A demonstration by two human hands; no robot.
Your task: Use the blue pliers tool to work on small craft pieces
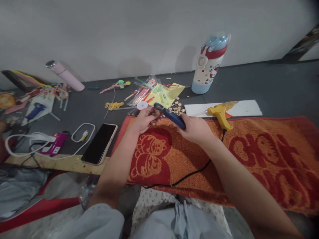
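Note:
My right hand [196,127] is closed round the handle of a dark blue hand tool [173,117], plier-like in shape, held over the orange-and-red towel [191,156]. The tool's head points left, toward my left hand [147,119]. The fingers of that hand are pinched together beside the tool's head; whatever sits between them is too small to make out. Just beyond the tool lies a pile of small pale wooden pieces [176,107]. A white spool [142,105] lies behind my left fingers.
A yellow glue gun [220,113] rests on a white board [245,108], its black cord [191,171] crossing the towel. A patterned bottle [208,68] stands behind. Wrapped sticks [144,93] lie on yellow paper [171,94]. A phone [99,143] and purple power strip [54,143] are left.

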